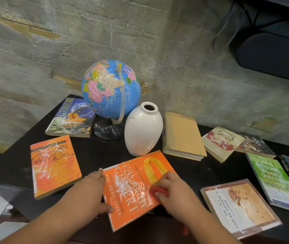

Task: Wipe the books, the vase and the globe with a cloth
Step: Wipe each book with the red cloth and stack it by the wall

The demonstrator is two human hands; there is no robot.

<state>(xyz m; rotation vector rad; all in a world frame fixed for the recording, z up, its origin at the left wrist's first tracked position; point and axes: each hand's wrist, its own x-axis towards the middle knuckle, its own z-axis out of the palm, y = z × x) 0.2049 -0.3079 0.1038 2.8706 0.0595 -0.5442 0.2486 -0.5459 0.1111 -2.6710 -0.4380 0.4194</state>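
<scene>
- Right grip (171,189): fingers clenched round a bunched red cloth (158,191), pressing it down on the orange book (133,191).
- The cloth sits on the book's right-hand long edge, about mid-length. Only a small part of it shows past your fingers.
- Left grip (90,191): released, holding nothing. The fingers lie fairly straight along the book's left long edge and the thumb rests on the cover near its near-left corner. Looks like a steadying press.
- The book lies flat at the desk's (105,155) near edge, between your two grips. Its long axis runs from you toward the vase (142,131), leaning a little right. Its far-right corner is just beside the vase's foot; I cannot tell if they touch.
- Key relation: the rest of the cover lies left of the cloth, toward your left grip. White streaks show on the middle of the cover. The likely stroke is leftward across the short axis, or up and down the long one.
- Risk, judged: a stroke along the long axis may nudge the vase.
- Farther back, the globe (111,88) stands by the wall, just left of the vase. Both are nearer your right grip's path.
- More books lie flat to both sides, well apart from the cloth.
</scene>
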